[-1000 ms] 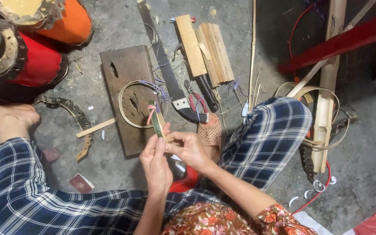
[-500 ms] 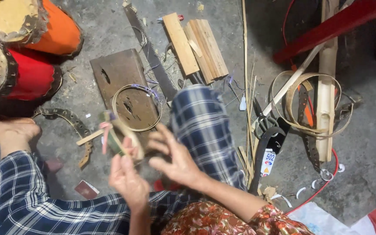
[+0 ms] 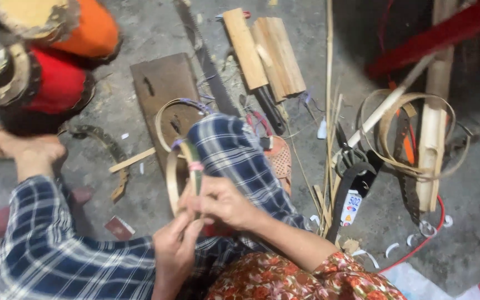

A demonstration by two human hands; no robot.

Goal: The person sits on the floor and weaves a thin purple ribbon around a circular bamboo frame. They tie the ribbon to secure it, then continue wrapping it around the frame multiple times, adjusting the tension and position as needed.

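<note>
Bamboo hoop pinched between both hands; saw, wooden board beyond knee.

The hands have moved. One second ago they met in the middle of the view, near the saw. Half a second ago they had gone left and low. Now the right hand sits just above the left hand, and both pinch the bamboo strip.

The strip was short and green before. Now it shows as a curved hoop beside the hands, with a pink band round it.

The checked knee was on the right, then in the middle. Now it hides part of the bamboo ring on the board.

The view has swung too, so the drums sit a bit further from the left edge than half a second ago.
</note>
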